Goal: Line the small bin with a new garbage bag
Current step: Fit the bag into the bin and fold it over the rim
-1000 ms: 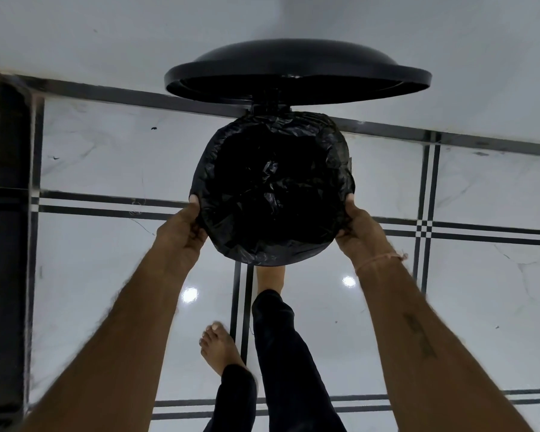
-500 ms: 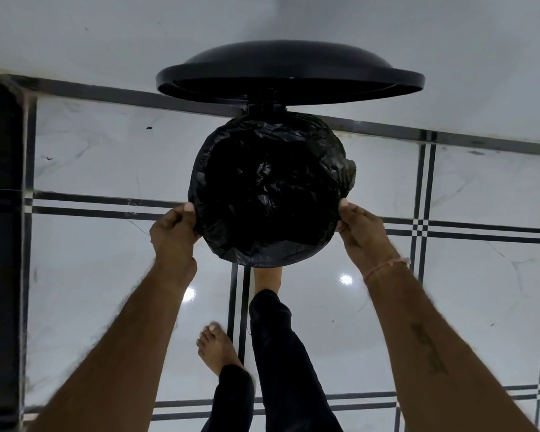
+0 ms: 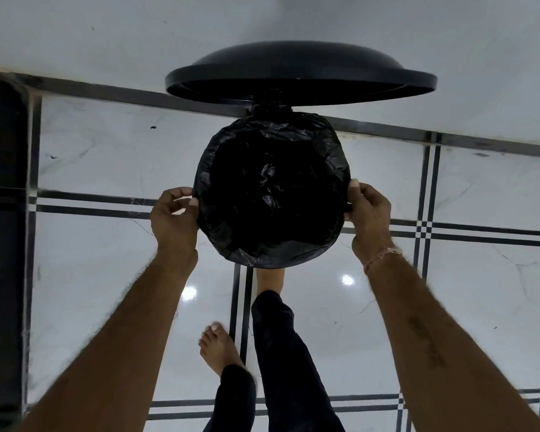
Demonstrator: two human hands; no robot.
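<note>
A black garbage bag [image 3: 272,194] lines the small round bin, its edge folded over the rim all the way around; the bin body is hidden under it. The bin's black lid [image 3: 300,73] stands raised behind. My left hand [image 3: 173,218] pinches the bag's edge at the left side of the rim with thumb and fingers. On the right side, my right hand [image 3: 368,213] grips the bag over the rim. One of my feet reaches under the bin's front, where it is hidden.
The bin stands on a glossy white tiled floor [image 3: 449,291] with black stripes, close to a white wall [image 3: 106,42]. My other bare foot [image 3: 217,347] rests on the floor below the bin. A black border strip [image 3: 7,244] runs along the left.
Both hands have slid up along the sides of the rim. The left hand has gone from resting flat against the bag to pinching its edge. The lid stays raised.
</note>
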